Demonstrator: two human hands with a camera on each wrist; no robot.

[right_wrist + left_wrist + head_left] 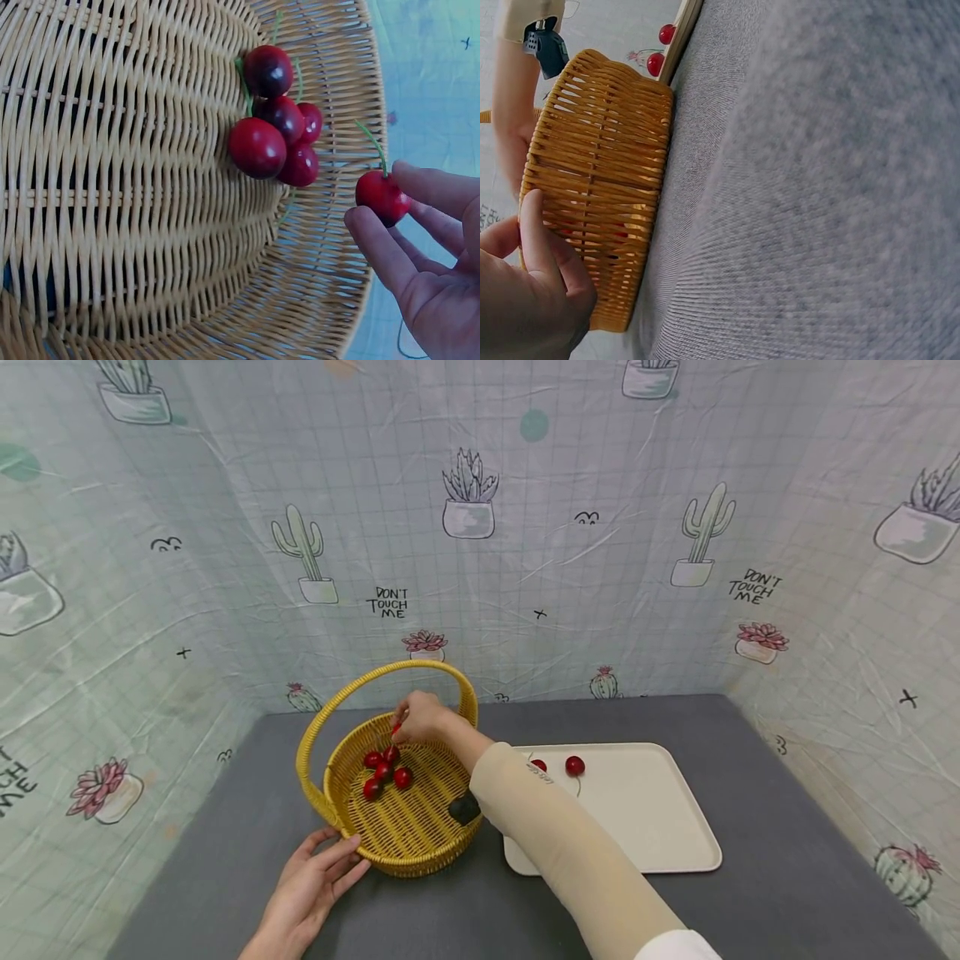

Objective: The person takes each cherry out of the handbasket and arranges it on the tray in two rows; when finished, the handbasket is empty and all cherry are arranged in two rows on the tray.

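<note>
My right hand (422, 717) is over the far side of a yellow wicker basket (420, 860). Between thumb and fingertips it pinches a red cherry (382, 197) with a green stem, seen clearly in the right wrist view. Below, several dark red cherries (384, 771) lie clustered on the basket's woven floor, towards its left. At the near left, my left hand (311, 885) grips the basket's rim, thumb and fingers on its edge. The basket's arched handle (318, 727) stands up, partly hidden by the right arm.
To the right of the basket lies a cream tray (637, 835) with a cherry (575, 766) and another cherry (538, 765) partly covered by the right sleeve. Both stand on a grey cloth surface (217, 860). A cactus-print curtain (540, 568) encloses the back and sides.
</note>
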